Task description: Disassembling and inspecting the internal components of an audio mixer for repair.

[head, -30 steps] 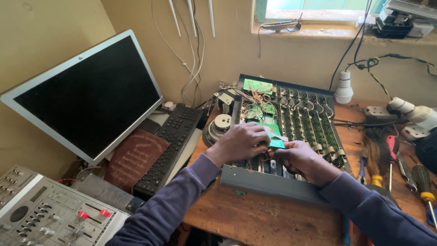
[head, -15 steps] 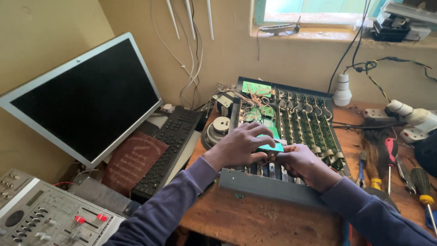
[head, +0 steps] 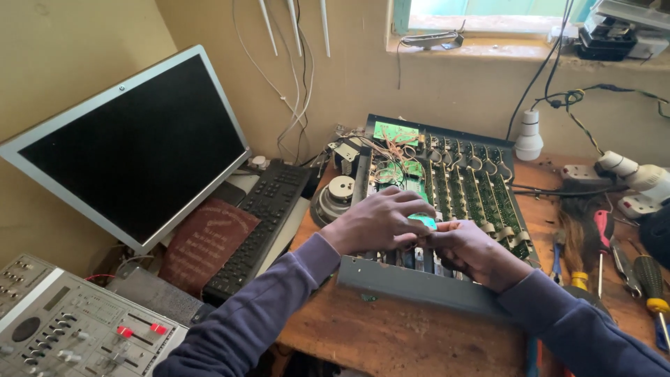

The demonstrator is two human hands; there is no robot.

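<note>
Both hands meet over the opened mixer chassis (head: 447, 209) on the bench (head: 391, 335). My left hand (head: 377, 222) and right hand (head: 469, 250) pinch shut on a small green circuit board (head: 423, 221) between the fingertips. Beyond the grip: rows of green boards; left of it, a dark red printed pad (head: 206, 237).

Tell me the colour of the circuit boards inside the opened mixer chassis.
Green, seen in the head view: the circuit boards sit in rows inside the grey mixer chassis.

L fingers (head: 408, 234) hide most of green board (head: 423, 220), R grip unclear, maybe pinching, screwdrivers (head: 652, 290) cropped
</note>
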